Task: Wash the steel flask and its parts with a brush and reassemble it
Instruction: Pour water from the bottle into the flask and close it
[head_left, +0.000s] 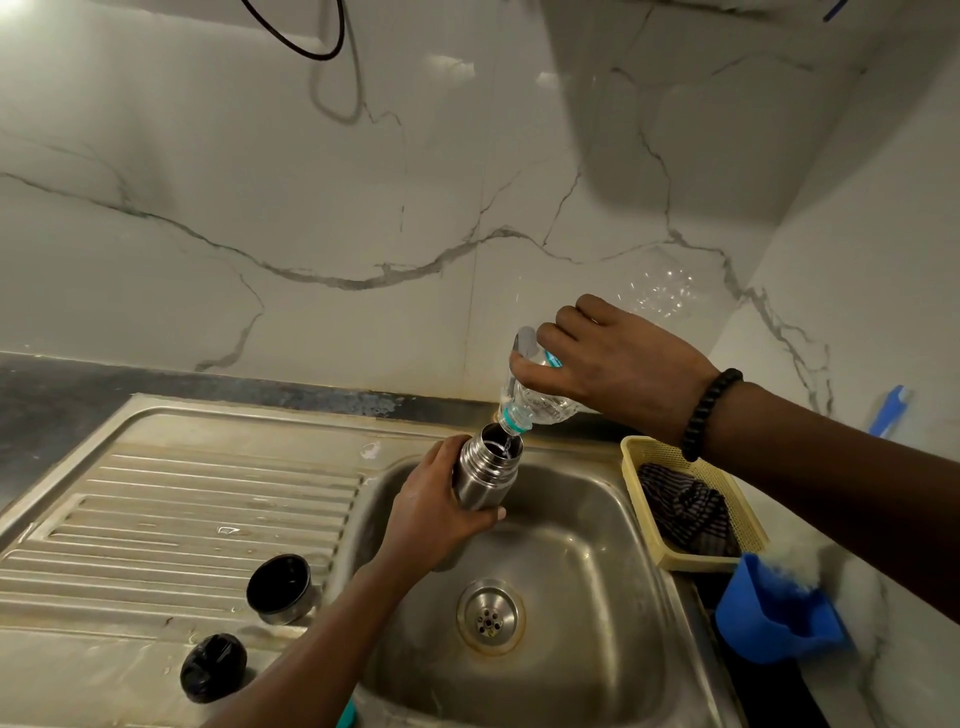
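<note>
Flask fill over sink (597, 525)
Left hand (436, 512) grips steel flask (483, 480) (uncapped); right hand (618, 369) grips tilted plastic bottle (530, 402), neck at flask mouth.

Head camera looks steeply down, close over the sink (613, 525) and wall.
</note>
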